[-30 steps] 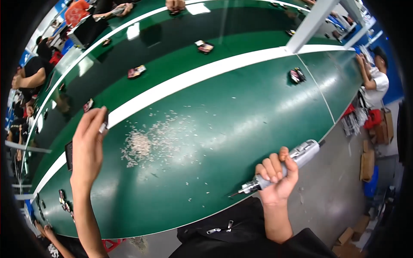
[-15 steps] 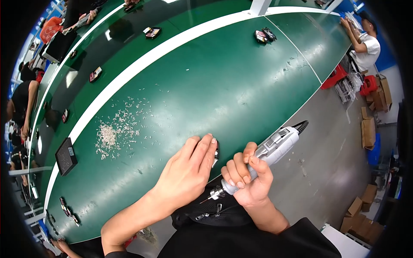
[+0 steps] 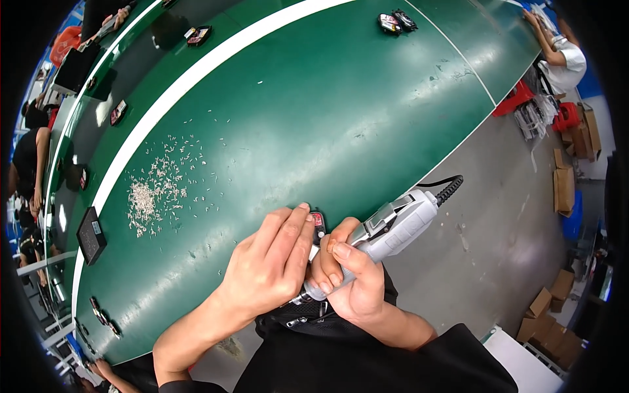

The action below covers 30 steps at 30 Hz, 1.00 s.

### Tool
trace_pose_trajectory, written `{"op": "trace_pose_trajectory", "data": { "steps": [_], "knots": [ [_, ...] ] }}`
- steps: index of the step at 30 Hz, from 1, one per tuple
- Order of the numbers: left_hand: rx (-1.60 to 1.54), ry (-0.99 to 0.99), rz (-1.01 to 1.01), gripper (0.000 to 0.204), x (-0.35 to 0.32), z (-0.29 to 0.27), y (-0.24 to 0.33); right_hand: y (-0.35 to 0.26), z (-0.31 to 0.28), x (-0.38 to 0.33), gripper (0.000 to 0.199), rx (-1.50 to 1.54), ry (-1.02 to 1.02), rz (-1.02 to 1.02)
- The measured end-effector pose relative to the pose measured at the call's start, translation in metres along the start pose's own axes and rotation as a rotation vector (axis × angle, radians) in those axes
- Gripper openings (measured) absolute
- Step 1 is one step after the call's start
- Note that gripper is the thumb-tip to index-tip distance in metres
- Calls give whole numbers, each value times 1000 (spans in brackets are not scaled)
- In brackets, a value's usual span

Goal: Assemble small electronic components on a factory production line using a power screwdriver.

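Left hand [image 3: 265, 265], fingers together, grip hidden, touches a red-labelled device [image 3: 318, 219] at the worktop's [image 3: 327, 144] near edge. Right hand [image 3: 354, 278] clasps a grey screwdriver [image 3: 401, 224].

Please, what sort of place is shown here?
Probably a factory assembly workshop: the right hand holds a corded electric screwdriver, small pale parts lie heaped on a long green worktable, and a co-worker is farther along.

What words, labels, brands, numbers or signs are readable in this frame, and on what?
None can be read.
Black box: its small pale label is too small.
Dark device at the left hand: markings too small.
Dark device pair on the green table: markings too small.
Grey corded tool in the right hand: no legible lettering.
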State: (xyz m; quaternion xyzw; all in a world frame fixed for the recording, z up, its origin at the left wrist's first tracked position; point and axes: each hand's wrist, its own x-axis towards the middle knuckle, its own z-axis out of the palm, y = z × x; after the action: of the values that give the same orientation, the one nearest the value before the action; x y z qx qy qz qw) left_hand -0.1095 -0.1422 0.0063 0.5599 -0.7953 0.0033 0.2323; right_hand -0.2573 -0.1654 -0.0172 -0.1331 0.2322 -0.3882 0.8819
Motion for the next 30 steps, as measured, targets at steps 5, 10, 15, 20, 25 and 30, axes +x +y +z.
{"op": "trace_pose_trajectory", "data": {
  "steps": [5,10,15,20,25,30],
  "knots": [
    [22,43,26,37,-2,7,6,-4,-3,-2,5,71,15,7],
    [43,-47,10,36,-5,4,6,-38,-5,12,9,-29,-245,-9],
    [-12,-111,-11,37,-8,0,9,-105,17,43,21,-262,-651,-304],
    [25,-71,-2,42,-11,7,10,-105,24,69,19,-448,-640,-256],
    [48,-89,5,41,-13,6,9,-102,19,76,20,-512,-655,-235],
    [-2,-81,-23,42,-14,8,6,-96,13,84,20,-509,-660,-200]
  ]
}}
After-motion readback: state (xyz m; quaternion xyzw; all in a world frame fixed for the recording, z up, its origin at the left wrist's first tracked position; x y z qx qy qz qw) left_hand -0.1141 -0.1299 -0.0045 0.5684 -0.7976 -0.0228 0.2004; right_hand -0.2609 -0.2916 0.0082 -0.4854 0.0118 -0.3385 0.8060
